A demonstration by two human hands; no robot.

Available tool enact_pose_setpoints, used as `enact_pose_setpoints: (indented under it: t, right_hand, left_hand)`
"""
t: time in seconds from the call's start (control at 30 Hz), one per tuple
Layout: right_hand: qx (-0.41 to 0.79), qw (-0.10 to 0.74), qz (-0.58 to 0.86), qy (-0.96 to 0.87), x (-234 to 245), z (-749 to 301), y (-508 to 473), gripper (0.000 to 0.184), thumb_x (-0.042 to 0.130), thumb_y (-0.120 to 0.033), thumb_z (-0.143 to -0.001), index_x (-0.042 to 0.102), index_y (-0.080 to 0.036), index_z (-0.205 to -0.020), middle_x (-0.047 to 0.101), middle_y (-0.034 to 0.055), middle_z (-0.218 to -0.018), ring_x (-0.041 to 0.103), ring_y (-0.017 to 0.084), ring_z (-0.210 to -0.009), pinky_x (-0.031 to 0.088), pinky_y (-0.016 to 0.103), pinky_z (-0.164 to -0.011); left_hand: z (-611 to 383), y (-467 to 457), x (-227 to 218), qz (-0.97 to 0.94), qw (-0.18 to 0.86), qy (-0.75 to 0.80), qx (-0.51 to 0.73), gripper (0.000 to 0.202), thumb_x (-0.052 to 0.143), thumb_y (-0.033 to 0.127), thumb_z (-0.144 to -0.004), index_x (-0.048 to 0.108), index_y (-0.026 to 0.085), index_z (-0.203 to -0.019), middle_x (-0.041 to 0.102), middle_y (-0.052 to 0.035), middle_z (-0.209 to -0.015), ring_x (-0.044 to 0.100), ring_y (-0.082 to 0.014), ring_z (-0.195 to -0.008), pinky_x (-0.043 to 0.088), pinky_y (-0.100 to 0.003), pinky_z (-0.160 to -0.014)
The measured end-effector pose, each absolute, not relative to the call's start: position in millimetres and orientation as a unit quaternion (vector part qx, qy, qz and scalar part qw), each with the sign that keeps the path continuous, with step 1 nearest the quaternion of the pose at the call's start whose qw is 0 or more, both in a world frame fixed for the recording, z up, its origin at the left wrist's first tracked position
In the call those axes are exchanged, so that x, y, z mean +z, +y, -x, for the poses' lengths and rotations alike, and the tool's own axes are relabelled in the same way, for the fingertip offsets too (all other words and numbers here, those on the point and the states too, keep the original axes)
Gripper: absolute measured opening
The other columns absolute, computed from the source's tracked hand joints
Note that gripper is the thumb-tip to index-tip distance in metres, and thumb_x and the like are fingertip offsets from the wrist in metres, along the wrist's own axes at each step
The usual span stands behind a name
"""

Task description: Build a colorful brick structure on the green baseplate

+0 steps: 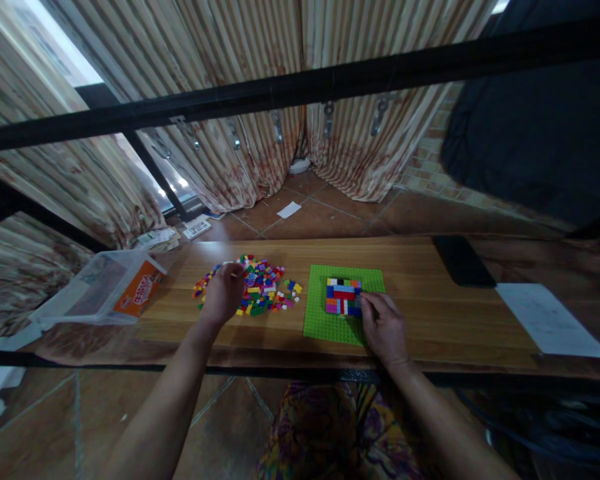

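Observation:
A pile of small multicoloured toy building bricks (263, 283) lies on the wooden table. Over its left part is my left hand (224, 291), with thumb and fingers drawn together in a pinch; anything between them is too small to make out. To the right lies a green studded baseplate (323, 327). On it sits a flat, roughly square brick build (343, 297) in red, blue, white, pink, orange and other colours. My right hand (386, 327) rests over the baseplate's right side, its closed fingertips at the build's right edge. What those fingertips pinch, if anything, is hidden.
A clear plastic box (87, 287) with an orange label stands at the table's left end. A black phone-like slab (463, 260) and a white paper sheet (553, 319) lie at the right. A black metal bar (260, 97) crosses beyond the table, before striped curtains (220, 53).

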State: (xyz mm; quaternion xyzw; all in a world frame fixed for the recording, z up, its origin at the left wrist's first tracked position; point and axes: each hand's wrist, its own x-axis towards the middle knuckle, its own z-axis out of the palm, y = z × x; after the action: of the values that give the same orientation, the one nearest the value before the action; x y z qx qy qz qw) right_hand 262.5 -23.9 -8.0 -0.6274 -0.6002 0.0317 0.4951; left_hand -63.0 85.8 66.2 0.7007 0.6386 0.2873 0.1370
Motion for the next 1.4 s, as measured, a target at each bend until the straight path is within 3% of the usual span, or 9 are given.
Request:
enact_pose_setpoints:
  t: [0.17, 0.37, 0.47, 0.63, 0.83, 0.97, 1.23, 1.4]
  right_hand:
    - [0.075, 0.549, 0.603, -0.573, 18.1, -238.4, -32.7, 0.021, 0.051, -0.030, -0.093, 0.069, -0.020, -0.097, 0.067, 0.0085, -0.093, 0.063, 0.020, -0.089, 0.052, 0.036, -0.082]
    - [0.362, 0.587, 0.519, -0.505, 52.3, -158.9, -33.3, 0.027, 0.064, -0.037, -0.084, 0.067, -0.022, -0.107, 0.069, 0.0032, -0.091, 0.064, 0.016, -0.079, 0.052, 0.029, -0.072]
    - [0.445, 0.610, 0.490, -0.435, 51.5, -137.5, -25.4, 0.024, 0.067, -0.037, -0.080, 0.069, -0.022, -0.098, 0.070, 0.0006, -0.083, 0.064, 0.016, -0.076, 0.052, 0.028, -0.072]
    - [0.536, 0.604, 0.465, -0.363, 43.4, -132.6, -19.2, 0.019, 0.073, -0.038, -0.070, 0.071, -0.020, -0.077, 0.069, -0.0013, -0.068, 0.059, 0.014, -0.062, 0.048, 0.026, -0.060]
    - [0.596, 0.562, 0.461, -0.341, 40.3, -133.5, -19.4, 0.024, 0.079, -0.041, -0.063, 0.072, -0.019, -0.070, 0.066, -0.0016, -0.061, 0.056, 0.012, -0.052, 0.046, 0.025, -0.051]
    - [0.616, 0.535, 0.464, -0.345, 39.7, -130.1, -15.0, 0.027, 0.080, -0.044, -0.062, 0.072, -0.019, -0.071, 0.066, -0.0012, -0.059, 0.057, 0.013, -0.048, 0.047, 0.026, -0.048]
    - [0.565, 0.534, 0.500, -0.381, 29.8, -121.1, -8.2, 0.025, 0.074, -0.042, -0.066, 0.074, -0.019, -0.075, 0.072, 0.0011, -0.069, 0.061, 0.015, -0.060, 0.048, 0.026, -0.057]
    - [0.581, 0.519, 0.495, -0.385, 23.4, -117.9, -6.3, 0.026, 0.072, -0.042, -0.068, 0.074, -0.018, -0.076, 0.072, 0.0016, -0.070, 0.061, 0.015, -0.062, 0.048, 0.026, -0.058]
  left_hand:
    - [0.2, 21.4, 47.8, -0.589, 0.332, 0.573, 0.463, 0.017, 0.059, 0.031, -0.080, 0.060, 0.018, -0.090, 0.067, -0.0025, -0.083, 0.062, -0.0151, -0.077, 0.047, -0.026, -0.072]
    - [-39.6, -20.4, 54.4, -0.490, 0.463, 0.520, 0.525, 0.021, 0.068, 0.030, -0.075, 0.062, 0.017, -0.090, 0.068, -0.0034, -0.087, 0.062, -0.0142, -0.079, 0.048, -0.027, -0.076]
    - [-40.2, -27.5, 61.0, -0.468, 0.493, 0.501, 0.535, 0.019, 0.070, 0.028, -0.074, 0.063, 0.016, -0.087, 0.068, -0.0034, -0.085, 0.062, -0.0139, -0.079, 0.049, -0.027, -0.077]
    - [-28.8, -33.8, 58.1, -0.411, 0.555, 0.506, 0.517, 0.021, 0.076, 0.030, -0.069, 0.066, 0.014, -0.079, 0.065, -0.0005, -0.071, 0.057, -0.0099, -0.064, 0.049, -0.023, -0.064]
    - [-16.4, -36.1, 49.7, -0.314, 0.649, 0.487, 0.494, 0.030, 0.084, 0.032, -0.059, 0.068, 0.013, -0.076, 0.069, -0.0032, -0.069, 0.062, -0.0123, -0.063, 0.051, -0.025, -0.063]
    - [-12.3, -33.6, 47.4, -0.281, 0.658, 0.489, 0.499, 0.031, 0.086, 0.030, -0.056, 0.069, 0.013, -0.076, 0.070, -0.0048, -0.071, 0.064, -0.0137, -0.066, 0.050, -0.024, -0.064]
    - [-12.5, -34.3, 37.1, -0.268, 0.639, 0.505, 0.514, 0.031, 0.087, 0.029, -0.054, 0.068, 0.013, -0.072, 0.069, -0.0028, -0.068, 0.060, -0.0106, -0.061, 0.049, -0.023, -0.062]
    - [-5.3, -32.6, 34.6, -0.237, 0.687, 0.485, 0.486, 0.033, 0.087, 0.028, -0.055, 0.069, 0.011, -0.077, 0.070, -0.0052, -0.073, 0.059, -0.0096, -0.059, 0.048, -0.023, -0.060]
